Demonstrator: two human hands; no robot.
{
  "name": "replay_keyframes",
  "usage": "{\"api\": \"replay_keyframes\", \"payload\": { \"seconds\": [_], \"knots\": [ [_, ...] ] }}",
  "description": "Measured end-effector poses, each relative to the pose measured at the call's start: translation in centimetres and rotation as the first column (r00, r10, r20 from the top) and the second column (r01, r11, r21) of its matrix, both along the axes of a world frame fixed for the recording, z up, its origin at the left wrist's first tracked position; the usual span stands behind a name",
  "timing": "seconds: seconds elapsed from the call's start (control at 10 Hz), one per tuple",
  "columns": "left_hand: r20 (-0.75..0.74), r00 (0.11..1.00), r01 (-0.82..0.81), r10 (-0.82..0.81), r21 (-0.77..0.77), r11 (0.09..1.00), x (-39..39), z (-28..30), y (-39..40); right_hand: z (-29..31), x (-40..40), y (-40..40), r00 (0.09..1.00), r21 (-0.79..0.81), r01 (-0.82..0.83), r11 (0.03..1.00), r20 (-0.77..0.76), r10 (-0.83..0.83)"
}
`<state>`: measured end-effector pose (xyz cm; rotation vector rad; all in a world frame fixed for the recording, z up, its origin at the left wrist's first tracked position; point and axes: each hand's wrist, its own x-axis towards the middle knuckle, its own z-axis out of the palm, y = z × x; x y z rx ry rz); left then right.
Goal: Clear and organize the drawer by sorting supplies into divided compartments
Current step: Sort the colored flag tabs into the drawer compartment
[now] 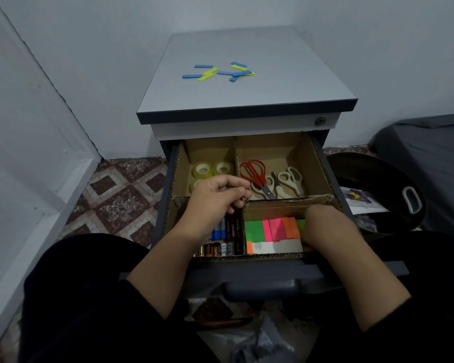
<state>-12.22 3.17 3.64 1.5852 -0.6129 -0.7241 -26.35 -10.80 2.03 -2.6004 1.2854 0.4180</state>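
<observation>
The drawer [273, 268] stands pulled out with a cardboard divider [286, 199] making several compartments. Clear tape rolls [202, 169] lie back left. Red scissors [254, 174] and white scissors [290, 180] lie back right. Markers [222, 229] and batteries [215, 248] fill the front left compartment. Neon sticky notes [270, 229] sit front right. My left hand [215, 195] hovers over the divider's crossing with fingers curled and nothing visible in them. My right hand [323, 224] reaches down into the sticky-note compartment; its fingers are hidden.
Several blue and yellow strips [218, 72] lie scattered on the cabinet top [273, 100]. A dark round basket [378, 179] with a white handle stands to the right. Crumpled plastic [260, 341] lies on the tiled floor under the drawer. Walls close in at left and back.
</observation>
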Motion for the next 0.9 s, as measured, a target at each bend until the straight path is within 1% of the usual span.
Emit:
{"api": "replay_keyframes", "payload": {
  "seconds": [0.2,0.4,0.6,0.7,0.8,0.9],
  "knots": [
    [-0.004,1.0,0.002,-0.002,-0.005,1.0,0.0,-0.1,0.1,0.4,-0.1,0.2,0.999,0.022,0.027,0.999,0.019,-0.028],
    [-0.008,1.0,0.003,-0.003,-0.007,1.0,0.0,-0.1,0.0,0.9,-0.1,0.5,0.999,0.039,0.045,0.998,-0.012,-0.044],
    [-0.012,1.0,0.005,-0.005,-0.012,1.0,0.0,0.0,0.0,2.0,-0.6,1.0,0.997,-0.001,0.009,1.0,-0.072,-0.009],
    [-0.012,1.0,0.008,-0.008,-0.015,1.0,0.0,0.1,0.0,3.9,-0.5,0.5,1.0,0.012,-0.013,1.0,-0.001,0.013],
    [-0.011,1.0,0.011,-0.011,-0.014,1.0,0.0,0.1,0.0,4.9,0.3,0.9,0.985,0.319,-0.027,0.947,0.169,-0.029],
    [-0.01,1.0,0.014,-0.014,-0.01,1.0,0.0,0.1,0.0,3.7,1.4,2.5,0.969,0.432,-0.081,0.898,0.245,-0.031]
  ]
}}
